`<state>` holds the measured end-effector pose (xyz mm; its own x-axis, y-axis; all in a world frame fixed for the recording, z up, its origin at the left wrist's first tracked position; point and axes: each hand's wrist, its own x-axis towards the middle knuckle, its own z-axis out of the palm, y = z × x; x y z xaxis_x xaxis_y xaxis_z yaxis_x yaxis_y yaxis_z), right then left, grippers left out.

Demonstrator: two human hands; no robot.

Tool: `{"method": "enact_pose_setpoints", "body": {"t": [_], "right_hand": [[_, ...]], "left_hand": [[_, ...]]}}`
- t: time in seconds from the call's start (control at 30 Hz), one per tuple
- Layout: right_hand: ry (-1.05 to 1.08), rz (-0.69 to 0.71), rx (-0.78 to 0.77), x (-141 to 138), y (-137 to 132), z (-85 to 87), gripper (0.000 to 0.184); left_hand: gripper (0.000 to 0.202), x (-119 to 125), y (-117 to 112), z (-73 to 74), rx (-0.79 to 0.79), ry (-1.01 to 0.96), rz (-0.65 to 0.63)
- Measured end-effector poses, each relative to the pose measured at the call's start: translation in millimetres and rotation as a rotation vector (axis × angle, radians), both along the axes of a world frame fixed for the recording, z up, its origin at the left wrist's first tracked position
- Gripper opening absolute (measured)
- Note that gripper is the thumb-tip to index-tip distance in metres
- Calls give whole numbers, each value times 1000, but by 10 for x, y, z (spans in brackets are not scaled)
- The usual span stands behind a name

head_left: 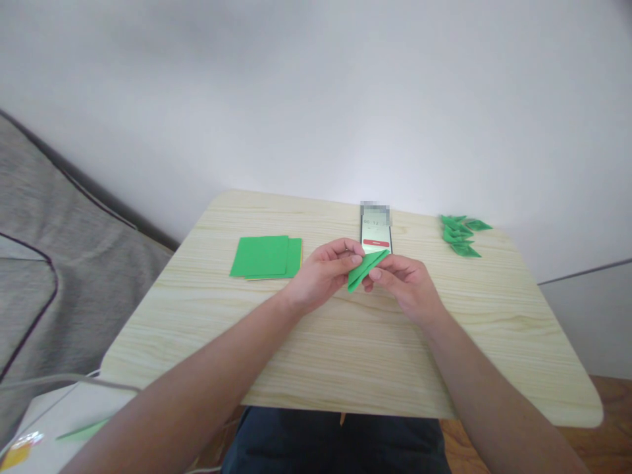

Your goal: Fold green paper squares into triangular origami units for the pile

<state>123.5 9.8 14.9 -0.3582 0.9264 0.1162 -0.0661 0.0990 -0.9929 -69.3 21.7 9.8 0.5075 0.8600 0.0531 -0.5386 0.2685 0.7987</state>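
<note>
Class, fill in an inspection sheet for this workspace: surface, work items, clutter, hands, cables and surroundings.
Surface: pale wood-grain table, rounded corners.
Work items: folded green sheet in the hands; stack of green paper to the left; pointed green paper shapes grouped at far right.
Clutter: smartphone, screen lit, just beyond the hands.
Hands: left hand and right hand both grip the folded green sheet.
Cables: pale cable at lower left.
Surroundings: white wall behind; grey fabric at left; wood-look floor below.

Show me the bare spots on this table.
Bare tabletop lies between the forearms, toward the near edge, and between the phone and finished-looking green pieces. The middle is crowded: left grip and right grip hold folded green paper.
</note>
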Motion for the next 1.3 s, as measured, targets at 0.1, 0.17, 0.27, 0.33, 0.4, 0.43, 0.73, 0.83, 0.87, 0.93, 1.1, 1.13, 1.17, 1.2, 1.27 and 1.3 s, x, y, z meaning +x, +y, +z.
{"method": "enact_pose_setpoints", "body": {"t": [0.1, 0.17, 0.27, 0.33, 0.4, 0.43, 0.73, 0.83, 0.87, 0.93, 1.1, 1.13, 1.17, 1.2, 1.27, 1.3], "right_hand": [[-8, -8, -5, 1, -6, 5, 17], [-5, -4, -4, 6, -6, -1, 17], [-4, 13, 5, 7, -1, -13, 16], [14, 20, -13, -3, 4, -22, 17], [59, -8, -58, -16, 12, -30, 24], [85, -36, -80, -20, 16, -34, 29], [112, 17, -83, 47, 18, -66, 53], [131, 31, -82, 47, 5, -65, 52], [135, 31, -78, 44, 3, -63, 52], [132, 32, -67, 39, 3, -59, 50], [118, 38, -51, 33, 8, -46, 49], [122, 41, -50, 32, 7, -44, 49], [128, 46, -49, 30, 6, -43, 48], [137, 51, -48, 29, 5, -43, 47], [151, 55, -51, 30, 3, -49, 43], [149, 50, -51, 32, 3, -56, 40]], "left_hand": [[19, -1, -11, 5, -11, -4, -10], [19, -1, -16, 7, -12, -10, -10], [19, 1, -18, 13, -10, -10, 0], [20, 6, -17, 14, -14, 9, 15], [23, 15, -16, 7, -14, 41, 33], [24, 20, -16, 1, -10, 58, 41], [22, 15, -6, -24, -16, 47, 38], [19, 4, -9, -5, -31, 29, 26], [18, 3, -11, 2, -35, 26, 27], [17, 2, -18, 14, -39, 27, 23], [15, -8, -26, 35, -44, 32, 3], [15, -11, -26, 36, -47, 30, 0], [15, -14, -25, 37, -52, 28, -1], [15, -17, -23, 36, -60, 25, -4], [17, -18, -19, 31, -74, 23, -7], [18, -17, -17, 26, -74, 23, -6]]}}
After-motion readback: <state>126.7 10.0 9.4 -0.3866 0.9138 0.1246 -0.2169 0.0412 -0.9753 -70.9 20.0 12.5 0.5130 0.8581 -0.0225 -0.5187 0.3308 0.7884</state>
